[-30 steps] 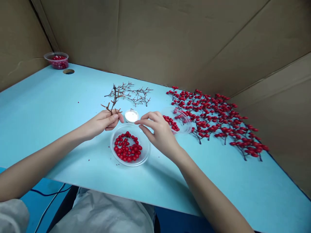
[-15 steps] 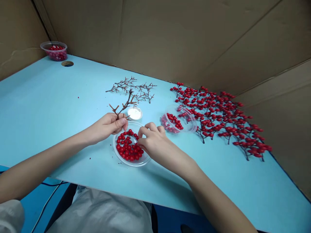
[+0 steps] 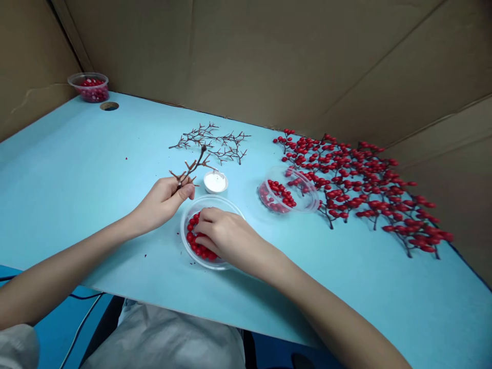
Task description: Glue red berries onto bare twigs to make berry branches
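Observation:
My left hand (image 3: 161,202) is closed around a bare brown twig (image 3: 193,166), its forked tips and dark end sticking up above my thumb. Just to the right, my right hand (image 3: 219,230) reaches into a clear plastic bowl (image 3: 184,243) of small red berries (image 3: 205,252). The fingers there are bent down among the berries with thumb and forefinger close together; whatever the fingertips hold is hidden. Behind the bowl stands a small white dish (image 3: 216,182) with white contents.
More bare twigs (image 3: 209,139) lie farther back. A tilted clear tub (image 3: 280,197) with berries stands right, beside a spread of berry-covered branches (image 3: 346,179). Another tub (image 3: 92,91) of berries sits in the far left corner near a round hole (image 3: 109,106). Cardboard walls (image 3: 246,61) surround the table.
My right hand has moved left and deeper into the bowl of berries. My left hand has shifted slightly left and away from the bowl with the twig, now tilted differently. The view has shifted slightly.

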`<state>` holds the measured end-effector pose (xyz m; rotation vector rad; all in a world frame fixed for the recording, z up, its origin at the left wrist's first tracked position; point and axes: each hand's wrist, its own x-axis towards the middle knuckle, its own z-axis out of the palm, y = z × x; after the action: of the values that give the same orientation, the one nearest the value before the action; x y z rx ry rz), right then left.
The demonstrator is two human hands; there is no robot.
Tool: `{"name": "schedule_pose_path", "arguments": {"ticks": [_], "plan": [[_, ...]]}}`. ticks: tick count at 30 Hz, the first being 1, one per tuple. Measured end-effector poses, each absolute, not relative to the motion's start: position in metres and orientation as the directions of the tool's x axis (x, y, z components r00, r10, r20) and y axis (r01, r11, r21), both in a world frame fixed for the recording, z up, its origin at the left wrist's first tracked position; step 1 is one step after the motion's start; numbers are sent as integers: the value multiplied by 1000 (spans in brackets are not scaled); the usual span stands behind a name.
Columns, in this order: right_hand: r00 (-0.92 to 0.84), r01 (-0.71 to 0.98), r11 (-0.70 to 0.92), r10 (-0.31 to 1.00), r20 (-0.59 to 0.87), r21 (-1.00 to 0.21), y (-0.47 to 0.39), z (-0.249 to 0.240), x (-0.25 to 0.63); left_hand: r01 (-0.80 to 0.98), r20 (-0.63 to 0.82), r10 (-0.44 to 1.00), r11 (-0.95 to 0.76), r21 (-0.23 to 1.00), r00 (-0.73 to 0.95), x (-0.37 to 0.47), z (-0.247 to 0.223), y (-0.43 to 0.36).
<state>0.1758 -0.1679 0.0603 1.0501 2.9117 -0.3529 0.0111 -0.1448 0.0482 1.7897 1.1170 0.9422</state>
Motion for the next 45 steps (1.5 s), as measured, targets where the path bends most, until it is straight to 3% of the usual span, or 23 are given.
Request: {"name": "schedule_pose_path", "arguments": {"ticks": [3,6,16,22,36,45], "plan": [[-774,632,741,617,-141,-226,-169,54,171,369,128,932,-256,893,338,13,46,-147],[-764,633,718,639,-88,-289,-171,56,175,368,106,924,-249,896,366,14,46,-150],[-520,457,658,744,420,-599,-172,77,190,303,131,904,-269,914,407,17,52,-160],[-427,397,713,701,571,-578,-173,71,185,295,124,900,-264,918,419,20,51,-166],[-343,336,699,715,610,-631,-176,63,182,228,115,886,-237,944,449,20,47,-168],[-339,378,732,679,651,-567,-177,62,181,225,133,860,-273,936,492,20,49,-167]]}}
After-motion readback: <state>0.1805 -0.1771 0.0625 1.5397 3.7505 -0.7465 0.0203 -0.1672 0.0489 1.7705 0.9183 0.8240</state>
